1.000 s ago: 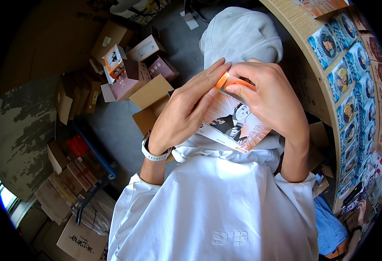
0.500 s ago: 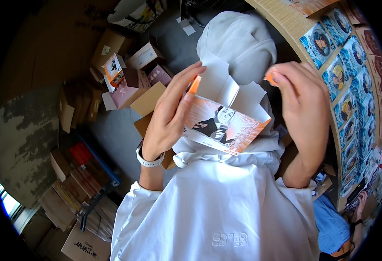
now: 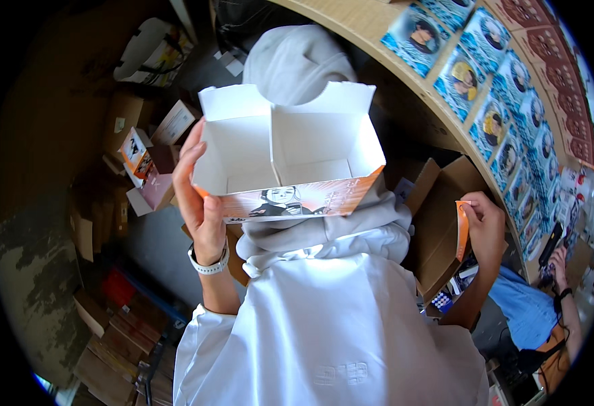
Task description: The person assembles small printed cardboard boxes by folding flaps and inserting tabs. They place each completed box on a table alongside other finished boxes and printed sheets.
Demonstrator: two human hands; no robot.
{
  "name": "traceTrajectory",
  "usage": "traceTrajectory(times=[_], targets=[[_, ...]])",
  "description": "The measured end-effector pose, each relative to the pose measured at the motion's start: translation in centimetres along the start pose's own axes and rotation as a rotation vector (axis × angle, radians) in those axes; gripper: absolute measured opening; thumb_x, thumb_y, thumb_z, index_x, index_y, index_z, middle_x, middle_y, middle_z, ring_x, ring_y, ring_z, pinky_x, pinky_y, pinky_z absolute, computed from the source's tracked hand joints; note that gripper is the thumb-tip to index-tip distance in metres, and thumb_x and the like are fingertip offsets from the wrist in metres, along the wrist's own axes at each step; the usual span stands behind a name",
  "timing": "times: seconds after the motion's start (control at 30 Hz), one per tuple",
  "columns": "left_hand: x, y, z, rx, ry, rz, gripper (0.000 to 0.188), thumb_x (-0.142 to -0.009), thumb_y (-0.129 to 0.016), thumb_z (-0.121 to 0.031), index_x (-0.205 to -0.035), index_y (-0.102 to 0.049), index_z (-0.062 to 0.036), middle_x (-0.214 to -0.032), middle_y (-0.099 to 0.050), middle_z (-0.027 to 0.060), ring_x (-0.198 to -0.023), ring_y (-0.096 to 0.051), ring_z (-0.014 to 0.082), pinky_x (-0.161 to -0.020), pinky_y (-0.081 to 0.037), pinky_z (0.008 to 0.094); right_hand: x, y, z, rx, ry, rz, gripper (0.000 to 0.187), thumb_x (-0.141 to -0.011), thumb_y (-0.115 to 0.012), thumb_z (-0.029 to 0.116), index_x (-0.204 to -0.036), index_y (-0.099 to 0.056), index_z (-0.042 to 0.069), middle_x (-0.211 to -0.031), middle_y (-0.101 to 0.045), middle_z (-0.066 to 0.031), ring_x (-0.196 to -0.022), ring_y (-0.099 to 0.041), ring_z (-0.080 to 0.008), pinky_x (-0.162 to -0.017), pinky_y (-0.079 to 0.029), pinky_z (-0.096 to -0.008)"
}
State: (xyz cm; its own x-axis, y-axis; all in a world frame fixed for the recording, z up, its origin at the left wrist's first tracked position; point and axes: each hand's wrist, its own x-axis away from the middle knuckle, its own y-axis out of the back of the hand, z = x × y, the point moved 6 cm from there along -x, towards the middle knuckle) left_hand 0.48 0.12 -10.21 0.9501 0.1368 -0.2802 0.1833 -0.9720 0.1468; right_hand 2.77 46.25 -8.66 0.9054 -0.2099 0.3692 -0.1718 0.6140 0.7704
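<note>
**Open box held by one hand only**

Above the grey hood, the left hand (image 3: pixel 199 203) grips the left wall of an open white cardboard box with an orange illustrated front (image 3: pixel 287 152), thumb inside, wrist bent upward. Right of the box and well apart, the right hand (image 3: pixel 484 227) pinches a narrow orange paper strip (image 3: pixel 462 230), arm stretched low. With one-sided support, I think the light box could tilt or its wall could buckle.

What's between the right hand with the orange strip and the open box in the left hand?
Nothing solid that I can see. The right hand pinches the orange strip off to the side; the left hand holds the open white box up, apart from it. Only a grey hoodie fold lies below the gap.
</note>
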Motion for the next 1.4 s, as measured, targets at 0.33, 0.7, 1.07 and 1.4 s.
traceTrajectory(times=[0.33, 0.7, 1.07, 1.4], targets=[[-0.8, -2.0, -2.8, 0.144, -0.263, 0.118, 0.048, -0.082, -0.091, -0.03, -0.115, -0.058, -0.0162, -0.153, -0.035, 0.0252, -0.142, -0.042, 0.0414, -0.111, -0.042, 0.054, 2.4, -4.0, -12.9, 0.22, 0.056, -0.15, 0.015, -0.095, -0.069, 0.002, -0.109, -0.069, -0.004, -0.093, -0.074, -0.0166, -0.087, -0.073, -0.0229, -0.082, -0.056, -0.034], [0.5, -2.5, -7.0, -0.042, -0.487, 0.166, 0.036, -0.073, -0.095, -0.016, -0.102, -0.074, -0.0178, -0.146, -0.039, 0.0187, -0.136, -0.047, 0.0397, -0.109, -0.047, 0.0528, 3.0, -4.0, 23.8, -0.364, 0.989, -0.08, 0.05, -0.079, -0.082, 0.001, -0.125, -0.062, 0.0, -0.095, -0.074, -0.0137, -0.085, -0.072, -0.0299, -0.074, -0.055, -0.0381], [-0.6, 0.3, -6.6, 0.135, -0.343, 0.003, 0.043, -0.078, -0.092, -0.015, -0.112, -0.065, -0.0149, -0.153, -0.033, 0.0199, -0.138, -0.047, 0.0392, -0.107, -0.046, 0.0526, 2.0, -3.9, 27.3, -0.254, 1.105, -0.145, 0.041, -0.083, -0.083, 0.008, -0.119, -0.066, 0.002, -0.105, -0.074, -0.0118, -0.094, -0.072, -0.0291, -0.083, -0.052, -0.0397], [-4.3, 1.2, -6.0, 0.335, -0.374, 0.05, 0.05, -0.08, -0.09, -0.017, -0.119, -0.058, -0.0147, -0.158, -0.033, 0.0248, -0.145, -0.041, 0.0415, -0.116, -0.038, 0.0549, -3.4, -1.9, 21.8, -0.591, 0.886, 0.191, 0.113, -0.072, -0.096, 0.033, -0.16, -0.032, 0.002, -0.158, -0.043, -0.0191, -0.119, -0.059, -0.0256, -0.086, -0.053, -0.0341]])
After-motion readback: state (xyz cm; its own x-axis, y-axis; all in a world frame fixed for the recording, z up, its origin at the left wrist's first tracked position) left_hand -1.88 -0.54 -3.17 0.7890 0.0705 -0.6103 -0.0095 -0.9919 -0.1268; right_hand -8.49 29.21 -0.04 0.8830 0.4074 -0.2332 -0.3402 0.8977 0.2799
